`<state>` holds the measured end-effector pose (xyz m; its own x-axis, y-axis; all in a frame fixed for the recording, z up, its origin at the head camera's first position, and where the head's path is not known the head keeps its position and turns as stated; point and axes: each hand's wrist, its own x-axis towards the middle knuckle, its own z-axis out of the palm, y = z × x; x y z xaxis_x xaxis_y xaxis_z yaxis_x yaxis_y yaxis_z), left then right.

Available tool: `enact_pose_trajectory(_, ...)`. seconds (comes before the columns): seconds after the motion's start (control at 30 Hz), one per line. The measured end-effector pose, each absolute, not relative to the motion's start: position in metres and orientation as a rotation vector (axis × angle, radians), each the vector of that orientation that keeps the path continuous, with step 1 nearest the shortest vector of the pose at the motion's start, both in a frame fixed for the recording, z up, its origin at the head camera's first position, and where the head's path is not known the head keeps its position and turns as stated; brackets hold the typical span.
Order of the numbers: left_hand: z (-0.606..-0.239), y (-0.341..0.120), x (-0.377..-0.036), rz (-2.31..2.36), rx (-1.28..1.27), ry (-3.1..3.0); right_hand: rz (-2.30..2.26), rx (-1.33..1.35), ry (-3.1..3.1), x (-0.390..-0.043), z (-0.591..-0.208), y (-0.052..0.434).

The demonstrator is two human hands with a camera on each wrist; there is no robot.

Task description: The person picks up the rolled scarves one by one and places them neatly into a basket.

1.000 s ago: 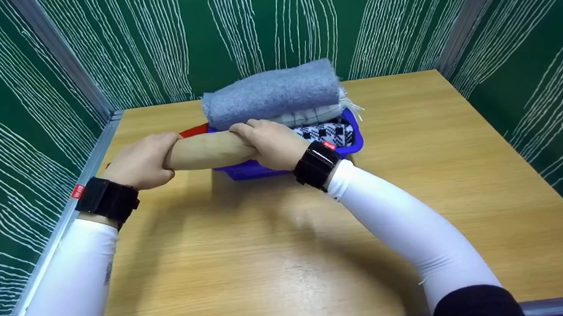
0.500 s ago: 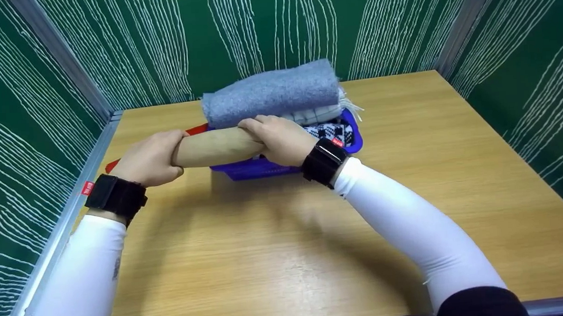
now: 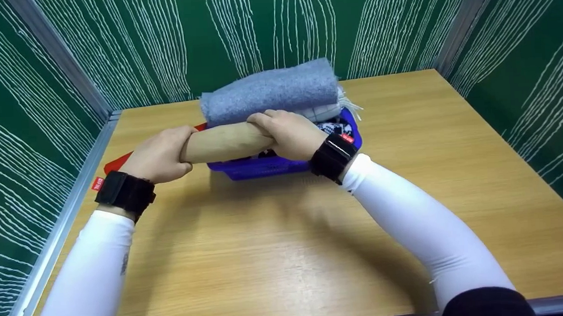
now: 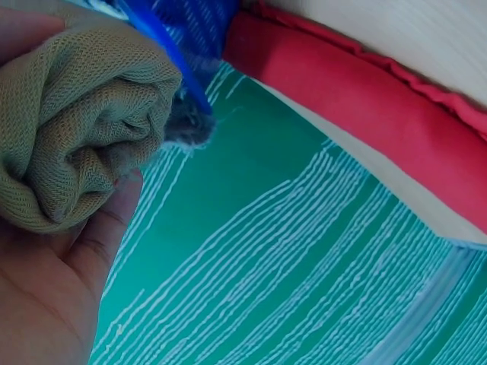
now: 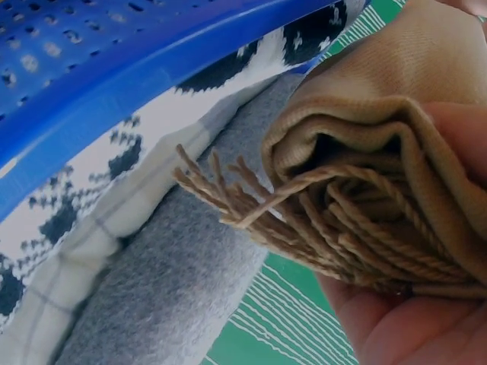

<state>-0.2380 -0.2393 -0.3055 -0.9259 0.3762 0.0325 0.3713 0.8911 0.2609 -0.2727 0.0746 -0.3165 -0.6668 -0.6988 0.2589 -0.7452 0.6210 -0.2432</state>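
A tan rolled scarf (image 3: pixel 228 142) is held in the air just in front of and above the blue basket (image 3: pixel 263 169). My left hand (image 3: pixel 160 156) grips its left end and my right hand (image 3: pixel 292 136) its right end. The left wrist view shows the spiral end of the roll; in the right wrist view a twisted fringe (image 5: pixel 251 205) sticks out of the other end. Within the basket lie a black-and-white patterned knit roll (image 3: pixel 336 128) and a white checked fringed scarf (image 3: pixel 322 112), with a grey rolled scarf (image 3: pixel 274 92) on top at the back.
A red rolled cloth (image 4: pixel 365 99) lies on the wooden table (image 3: pixel 285 253) left of the basket, partly behind my left hand. Green walls (image 3: pixel 129 50) with white wavy lines enclose the table at the back and both sides.
Both hands have moved right and slightly away from me, carrying the tan scarf with them. More of the red cloth shows on the left. The basket and its contents stay put.
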Motion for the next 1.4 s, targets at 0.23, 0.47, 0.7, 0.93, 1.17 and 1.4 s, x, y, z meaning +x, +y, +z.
enact_pose_trajectory(0.23, -0.306, -0.233, -0.241, 0.438, 0.631, 3.026, 0.486, 1.198, -2.709, -0.273, -0.313, 0.083)
enact_pose_trajectory(0.47, -0.309, -0.227, -0.245, 0.447, 0.663, 3.027, 0.486, 1.177, -2.747, -0.274, -0.309, 0.090)
enact_pose_trajectory(0.7, -0.315, -0.220, -0.249, 0.479, 0.704, 3.026, 0.484, 1.158, -2.757, -0.276, -0.311, 0.097)
enact_pose_trajectory(0.93, -0.316, -0.212, -0.252, 0.472, 0.716, 3.017, 0.492, 1.137, -2.773, -0.277, -0.311, 0.107)
enact_pose_trajectory(1.17, -0.314, -0.204, -0.256, 0.483, 0.756, 3.014, 0.502, 1.125, -2.766, -0.277, -0.310, 0.117)
enact_pose_trajectory(1.4, -0.315, -0.197, -0.257, 0.502, 0.786, 3.009, 0.529, 1.124, -2.753, -0.276, -0.311, 0.124)
